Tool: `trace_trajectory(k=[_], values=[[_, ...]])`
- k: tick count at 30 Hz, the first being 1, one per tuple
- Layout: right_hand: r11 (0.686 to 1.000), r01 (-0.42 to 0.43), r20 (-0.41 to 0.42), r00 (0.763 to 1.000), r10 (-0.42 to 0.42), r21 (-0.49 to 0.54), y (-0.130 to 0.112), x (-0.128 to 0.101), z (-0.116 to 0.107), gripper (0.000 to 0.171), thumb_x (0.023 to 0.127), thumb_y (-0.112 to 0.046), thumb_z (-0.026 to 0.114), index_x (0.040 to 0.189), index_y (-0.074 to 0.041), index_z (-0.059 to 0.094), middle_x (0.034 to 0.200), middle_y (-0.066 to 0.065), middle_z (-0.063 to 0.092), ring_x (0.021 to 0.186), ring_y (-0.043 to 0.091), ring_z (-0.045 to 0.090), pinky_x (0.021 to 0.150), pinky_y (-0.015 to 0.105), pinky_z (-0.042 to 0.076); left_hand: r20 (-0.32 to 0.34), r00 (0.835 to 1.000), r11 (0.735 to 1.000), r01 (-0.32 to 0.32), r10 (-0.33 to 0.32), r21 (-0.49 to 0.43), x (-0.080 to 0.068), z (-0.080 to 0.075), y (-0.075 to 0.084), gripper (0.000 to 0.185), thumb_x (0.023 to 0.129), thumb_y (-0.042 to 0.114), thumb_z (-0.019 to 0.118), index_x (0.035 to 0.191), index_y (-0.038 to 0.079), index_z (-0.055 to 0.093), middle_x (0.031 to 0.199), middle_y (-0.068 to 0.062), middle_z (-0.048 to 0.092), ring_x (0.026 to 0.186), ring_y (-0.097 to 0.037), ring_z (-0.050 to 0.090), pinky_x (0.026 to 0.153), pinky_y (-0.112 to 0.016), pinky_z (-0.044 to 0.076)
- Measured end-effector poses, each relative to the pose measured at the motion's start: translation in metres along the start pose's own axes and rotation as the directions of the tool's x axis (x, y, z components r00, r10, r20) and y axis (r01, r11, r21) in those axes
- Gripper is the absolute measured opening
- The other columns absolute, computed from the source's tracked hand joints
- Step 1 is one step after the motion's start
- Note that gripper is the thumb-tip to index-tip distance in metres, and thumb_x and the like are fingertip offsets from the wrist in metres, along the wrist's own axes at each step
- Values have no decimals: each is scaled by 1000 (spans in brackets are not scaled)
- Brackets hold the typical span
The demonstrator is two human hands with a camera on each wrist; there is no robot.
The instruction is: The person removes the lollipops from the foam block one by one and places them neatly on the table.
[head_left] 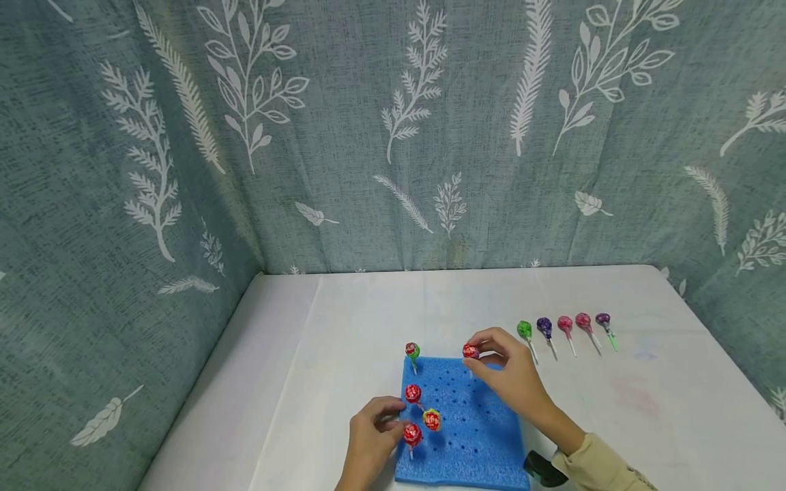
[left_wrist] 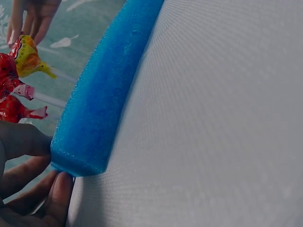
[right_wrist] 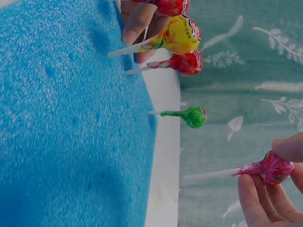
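A blue foam board [head_left: 467, 436] with rows of holes lies on the white table [head_left: 344, 320]. Several wrapped lollipops stand in it: a green-and-red one [head_left: 412, 351], a red one [head_left: 413, 393], a yellow one [head_left: 432, 419] and another red one [head_left: 412, 434]. My right hand [head_left: 486, 349] pinches a red lollipop [head_left: 470, 352] by its head above the board's far right corner; its white stick [right_wrist: 208, 176] points at the foam. My left hand [head_left: 393, 424] grips the board's left edge [left_wrist: 94, 118], thumb on top and fingers [left_wrist: 54, 198] underneath.
Several more lollipops lie in a row on the table right of the board, from a green one [head_left: 525, 330] to a purple one [head_left: 603, 318]. A leaf-patterned teal curtain [head_left: 393, 136] closes in the back and both sides.
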State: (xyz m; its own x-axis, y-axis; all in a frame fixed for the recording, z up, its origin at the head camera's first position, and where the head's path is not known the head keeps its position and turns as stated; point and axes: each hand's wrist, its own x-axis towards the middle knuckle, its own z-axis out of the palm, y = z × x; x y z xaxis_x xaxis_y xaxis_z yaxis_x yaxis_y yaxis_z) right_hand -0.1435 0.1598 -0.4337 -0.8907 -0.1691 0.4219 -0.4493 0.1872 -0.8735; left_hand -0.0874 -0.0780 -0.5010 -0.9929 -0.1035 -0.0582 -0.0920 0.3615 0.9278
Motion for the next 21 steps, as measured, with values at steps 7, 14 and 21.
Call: trace_trajectory(k=[7, 14, 21], values=[[1000, -30, -5, 1000, 30, -9, -3, -2, -9, 25, 80, -2, 73, 102, -2, 61, 97, 6, 63, 90, 19, 63, 76, 24, 54, -7, 1000, 1000, -19, 19, -1, 0, 0, -2, 26, 74, -2, 76, 97, 6, 69, 99, -4, 65, 88, -17, 64, 74, -21, 54], [998, -50, -12, 999, 50, -38, -11, -3, -15, 26, 79, 6, 70, 102, 2, 60, 95, 13, 63, 88, 26, 63, 74, 23, 54, -11, 1000, 1000, -7, 7, 6, 0, 1, -2, 26, 74, -1, 77, 98, 7, 69, 101, -4, 65, 87, -16, 63, 74, -21, 54], [998, -56, -34, 998, 55, -27, -5, -4, -22, 25, 79, 1, 73, 102, -2, 61, 96, 8, 64, 88, 19, 63, 74, 23, 55, -11, 1000, 1000, -15, 15, 10, 0, 0, -3, 26, 74, -1, 77, 97, 7, 69, 100, -3, 65, 87, -16, 63, 74, -21, 54]])
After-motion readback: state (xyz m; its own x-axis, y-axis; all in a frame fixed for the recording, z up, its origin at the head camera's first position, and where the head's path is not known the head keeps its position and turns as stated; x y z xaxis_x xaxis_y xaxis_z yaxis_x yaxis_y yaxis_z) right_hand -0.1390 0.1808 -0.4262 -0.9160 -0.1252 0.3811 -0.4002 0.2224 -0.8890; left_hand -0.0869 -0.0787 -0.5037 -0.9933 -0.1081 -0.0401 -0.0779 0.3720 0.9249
